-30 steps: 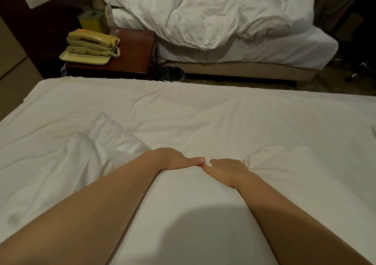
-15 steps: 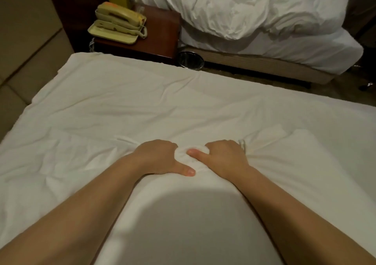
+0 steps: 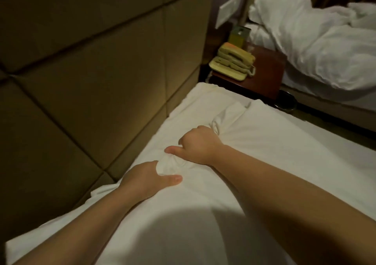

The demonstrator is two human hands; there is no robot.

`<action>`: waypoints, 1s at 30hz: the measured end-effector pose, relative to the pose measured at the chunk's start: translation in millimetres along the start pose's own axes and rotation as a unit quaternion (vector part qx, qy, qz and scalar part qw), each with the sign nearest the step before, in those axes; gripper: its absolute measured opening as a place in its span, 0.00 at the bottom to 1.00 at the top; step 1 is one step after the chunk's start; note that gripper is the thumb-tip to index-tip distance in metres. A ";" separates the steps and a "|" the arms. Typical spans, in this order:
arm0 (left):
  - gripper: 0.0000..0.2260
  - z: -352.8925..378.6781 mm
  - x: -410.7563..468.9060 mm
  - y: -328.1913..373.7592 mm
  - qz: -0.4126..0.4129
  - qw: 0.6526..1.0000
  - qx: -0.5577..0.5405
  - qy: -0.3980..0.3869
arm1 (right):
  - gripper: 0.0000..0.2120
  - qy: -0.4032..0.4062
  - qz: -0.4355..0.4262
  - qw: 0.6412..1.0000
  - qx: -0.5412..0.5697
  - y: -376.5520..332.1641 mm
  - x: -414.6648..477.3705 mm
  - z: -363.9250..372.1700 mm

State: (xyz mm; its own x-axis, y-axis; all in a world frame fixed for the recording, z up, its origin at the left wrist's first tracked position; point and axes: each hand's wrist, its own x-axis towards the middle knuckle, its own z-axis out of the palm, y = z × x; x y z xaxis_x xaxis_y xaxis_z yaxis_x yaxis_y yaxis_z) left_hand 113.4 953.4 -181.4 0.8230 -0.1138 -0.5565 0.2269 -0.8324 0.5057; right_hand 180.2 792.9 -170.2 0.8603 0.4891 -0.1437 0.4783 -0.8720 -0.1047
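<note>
Dragged nearer the padded headboard (image 3: 91, 81), the white sheet (image 3: 264, 163) bunches in the left hand (image 3: 150, 180) and right hand (image 3: 198, 145), fingers curled round it, likely mid-pull; spreading flat probably comes next.

This is a hotel bedroom with twin beds. The bed under the left hand (image 3: 146, 180) and right hand (image 3: 200, 144) wears a plain white sheet (image 3: 264, 163). Left of the left hand, a padded wall (image 3: 91, 71) of large stitched panels runs along the bed's head. Beyond the right hand stands a dark wooden nightstand (image 3: 266, 69) carrying a cream corded telephone (image 3: 232, 63) and a green box (image 3: 238, 37), with a pale switch plate (image 3: 228, 10) on the wall above. Further right of that hand, a second bed (image 3: 335, 104) holds a rumpled white duvet (image 3: 315, 46), and a small round bin (image 3: 285, 101) sits on the floor between the beds.
</note>
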 end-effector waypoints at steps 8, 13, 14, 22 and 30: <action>0.26 -58.5 23.3 -70.8 -0.034 0.998 -0.033 0.051 | 0.29 0.004 -0.024 1.000 -0.019 -76.5 87.6 -10.3; 0.24 -32.7 21.6 -90.3 -0.066 0.997 -0.022 0.044 | 0.26 0.021 -0.040 0.999 -0.024 -94.9 75.3 22.3; 0.23 -29.2 14.9 -94.5 -0.072 0.996 -0.023 0.043 | 0.26 0.016 -0.050 0.999 -0.008 -101.8 73.8 22.1; 0.36 -21.4 -26.5 -132.0 -0.125 0.992 0.018 0.012 | 0.25 -0.013 -0.138 0.990 0.039 -167.4 67.5 47.0; 0.28 -26.3 -50.9 -94.9 -0.159 0.969 0.038 0.183 | 0.20 0.052 -0.098 0.994 -0.023 -153.7 32.7 18.9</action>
State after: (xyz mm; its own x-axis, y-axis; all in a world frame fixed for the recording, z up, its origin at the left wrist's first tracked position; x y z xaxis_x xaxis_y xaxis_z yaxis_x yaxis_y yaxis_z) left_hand 63.6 1052.5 -183.7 0.8506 0.3443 -0.3974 0.4719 -0.8331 0.2885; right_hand 131.4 943.3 -177.4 0.7627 0.6464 -0.0217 0.6435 -0.7618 -0.0744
